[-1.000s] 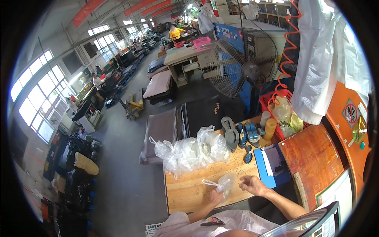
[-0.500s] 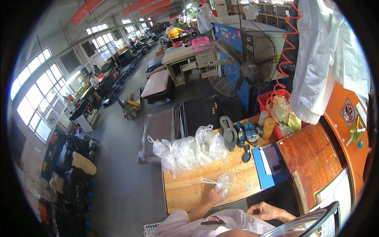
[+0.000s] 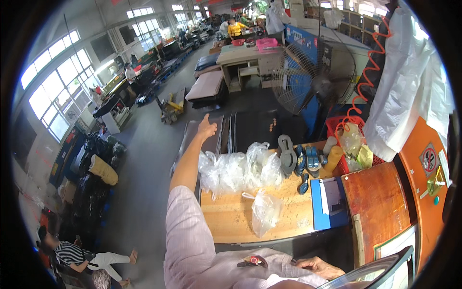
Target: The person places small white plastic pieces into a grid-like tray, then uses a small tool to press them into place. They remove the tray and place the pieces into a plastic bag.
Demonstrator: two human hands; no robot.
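Note:
My left arm stretches forward past the table's left side. At its end my left hand (image 3: pixel 207 129) is empty, with the index finger pointing out, above dark stacked sheets (image 3: pixel 191 131). A small knotted clear plastic bag (image 3: pixel 265 214) rests by itself on the wooden tabletop (image 3: pixel 226 222). Behind it several filled clear bags (image 3: pixel 231 172) stand in a row. Low at the front, my right hand (image 3: pixel 321 268) is held close to my shirt. Its fingers are curled, and what may be between them is hidden.
Shoe soles (image 3: pixel 287 156) and a yellowish roll (image 3: pixel 333 158) stand at the table's back right, near a red basket (image 3: pixel 342 166). A blue tray (image 3: pixel 323 221) lies at the right. A large fan (image 3: pixel 321 86) stands behind. At lower left is a person in a striped top (image 3: pixel 72 255).
My left hand has let go of the small plastic bag and reached forward and left. The bag stays on the table. A person has come into view at lower left. The view has shifted.

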